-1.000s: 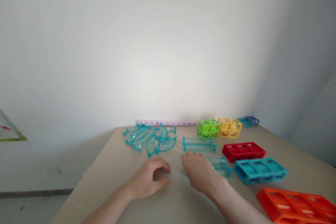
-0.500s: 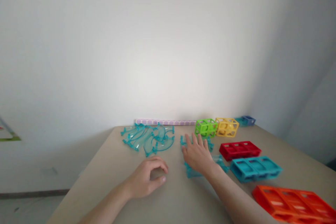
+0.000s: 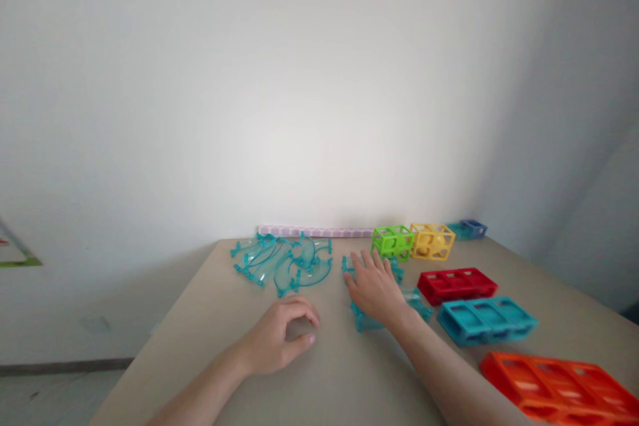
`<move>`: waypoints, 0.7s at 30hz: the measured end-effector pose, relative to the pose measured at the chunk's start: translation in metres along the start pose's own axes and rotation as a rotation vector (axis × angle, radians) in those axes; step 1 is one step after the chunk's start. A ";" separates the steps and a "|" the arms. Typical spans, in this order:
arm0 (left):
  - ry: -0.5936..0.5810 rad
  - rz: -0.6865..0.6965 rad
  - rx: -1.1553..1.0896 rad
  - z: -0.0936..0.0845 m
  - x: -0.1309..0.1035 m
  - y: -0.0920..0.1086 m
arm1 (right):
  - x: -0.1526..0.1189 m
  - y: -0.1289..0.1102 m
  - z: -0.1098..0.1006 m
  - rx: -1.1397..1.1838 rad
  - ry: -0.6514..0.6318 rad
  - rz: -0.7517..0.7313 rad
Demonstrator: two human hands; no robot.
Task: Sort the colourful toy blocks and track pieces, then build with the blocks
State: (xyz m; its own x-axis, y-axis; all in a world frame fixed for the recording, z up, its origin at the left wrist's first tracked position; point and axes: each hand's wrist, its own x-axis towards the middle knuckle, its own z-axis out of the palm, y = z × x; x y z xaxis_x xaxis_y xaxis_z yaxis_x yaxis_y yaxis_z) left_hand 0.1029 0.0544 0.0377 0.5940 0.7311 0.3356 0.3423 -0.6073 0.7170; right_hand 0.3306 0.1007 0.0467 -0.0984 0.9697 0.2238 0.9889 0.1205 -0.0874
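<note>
My left hand (image 3: pixel 279 336) rests on the table (image 3: pixel 309 393), its fingers curled but apart from the thumb, with nothing between them. My right hand (image 3: pixel 374 286) lies with fingers spread over clear teal plastic pieces (image 3: pixel 368 321), which it partly hides; whether it presses on them I cannot tell. Beyond my left hand, several clear teal curved pieces (image 3: pixel 269 266) lie in a loose, overlapping pile.
Right of my right hand are a red frame block (image 3: pixel 456 285), a teal one (image 3: pixel 486 321) and an orange one (image 3: pixel 559 386). Green (image 3: pixel 392 243), yellow (image 3: pixel 432 241) and blue (image 3: pixel 473 229) blocks stand at the back, near a purple patterned strip (image 3: pixel 314 231) along the wall.
The teal pieces under my right hand have shifted slightly away and to the left, and that hand has moved a little the same way. My left hand has stayed put.
</note>
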 end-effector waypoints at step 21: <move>0.898 -0.245 0.557 -0.033 0.003 -0.053 | -0.039 -0.072 -0.012 0.370 0.046 -0.488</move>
State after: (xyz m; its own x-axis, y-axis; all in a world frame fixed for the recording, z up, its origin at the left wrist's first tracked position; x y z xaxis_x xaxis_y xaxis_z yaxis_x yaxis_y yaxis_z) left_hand 0.0625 0.0988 0.0212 -0.2081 0.6748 0.7081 0.7962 -0.3036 0.5233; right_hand 0.2649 0.0517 0.0557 -0.5167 0.7749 0.3642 0.7259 0.6220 -0.2935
